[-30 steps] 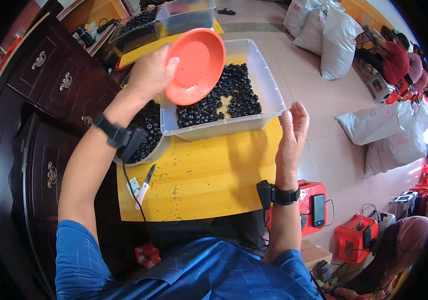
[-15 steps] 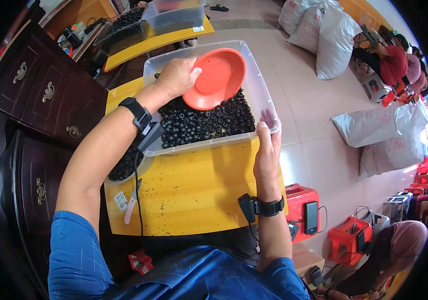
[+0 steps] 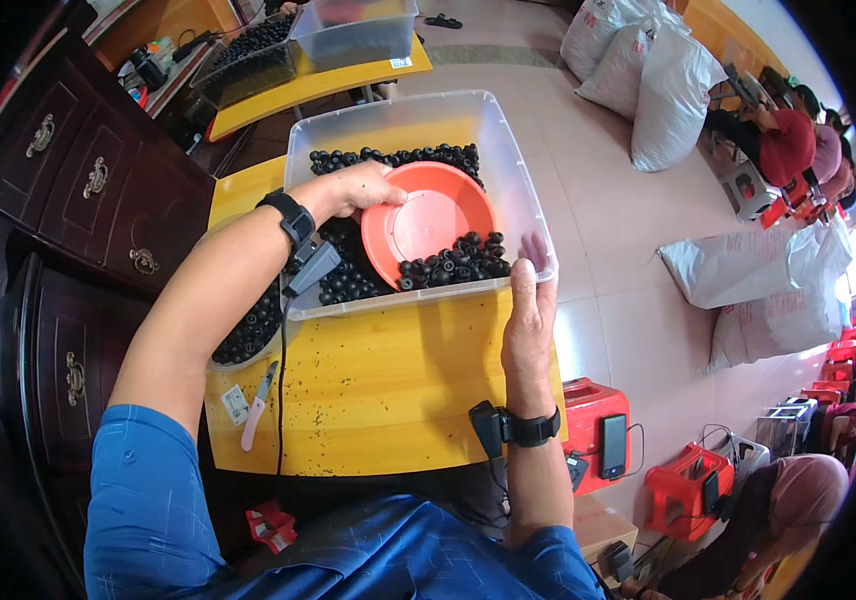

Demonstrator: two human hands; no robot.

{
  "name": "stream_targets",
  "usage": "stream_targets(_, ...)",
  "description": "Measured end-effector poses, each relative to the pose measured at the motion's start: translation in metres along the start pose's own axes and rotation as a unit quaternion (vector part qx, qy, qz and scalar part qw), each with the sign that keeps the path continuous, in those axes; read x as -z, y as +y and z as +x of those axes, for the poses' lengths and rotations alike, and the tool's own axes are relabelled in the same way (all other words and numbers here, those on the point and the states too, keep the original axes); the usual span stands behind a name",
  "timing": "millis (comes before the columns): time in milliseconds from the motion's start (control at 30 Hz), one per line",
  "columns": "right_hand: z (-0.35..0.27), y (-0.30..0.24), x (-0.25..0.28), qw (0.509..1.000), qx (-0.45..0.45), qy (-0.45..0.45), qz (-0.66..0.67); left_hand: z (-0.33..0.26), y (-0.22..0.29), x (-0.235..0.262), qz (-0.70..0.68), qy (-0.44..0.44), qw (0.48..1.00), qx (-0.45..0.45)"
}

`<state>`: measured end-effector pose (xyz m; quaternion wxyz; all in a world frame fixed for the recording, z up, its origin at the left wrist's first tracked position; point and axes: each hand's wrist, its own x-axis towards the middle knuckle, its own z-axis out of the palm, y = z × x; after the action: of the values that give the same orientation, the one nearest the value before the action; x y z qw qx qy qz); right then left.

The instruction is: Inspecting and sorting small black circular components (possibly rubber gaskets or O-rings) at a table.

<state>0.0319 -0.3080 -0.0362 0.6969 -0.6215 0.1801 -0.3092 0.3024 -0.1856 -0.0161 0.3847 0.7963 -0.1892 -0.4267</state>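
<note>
A clear plastic tub (image 3: 414, 301) holds many small round black pieces with holes, like beads (image 3: 403, 157). In it lies a shallow orange bowl (image 3: 430, 208), dipped among the beads, with some heaped over its near right edge. My left hand (image 3: 362, 188) is closed on the bowl's left rim, thumb inside it. At the tub's near right corner, my right hand (image 3: 530, 325) grips the wall, its fingers partly seen through the plastic. The tub stands on a yellow table (image 3: 378, 400).
Left of the tub is another container of black beads (image 3: 246, 335). A pink-handled knife (image 3: 254, 420) and a small label (image 3: 235, 405) lie on the table. Dark drawers (image 3: 68, 170) flank the left side. White sacks (image 3: 673, 100) and red stools (image 3: 688, 490) stand to the right; people sit beyond.
My left hand has brought the orange bowl down and nearer through the beads. Beads now lie over its near edge, and more show behind it. My right hand keeps its grip.
</note>
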Motion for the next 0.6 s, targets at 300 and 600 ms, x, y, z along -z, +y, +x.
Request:
stream_targets(300, -0.003, 0.006, 0.004, 0.999, 0.011, -0.019, 0.028, 0.012, -0.015, 0.01, -0.124, -0.067, 0.989, 0.034)
stream_targets(600, 0.0, 0.008, 0.009, 0.996, -0.005, -0.039, 0.077, 0.0, -0.009, 0.019, -0.15, -0.078, 0.985, 0.039)
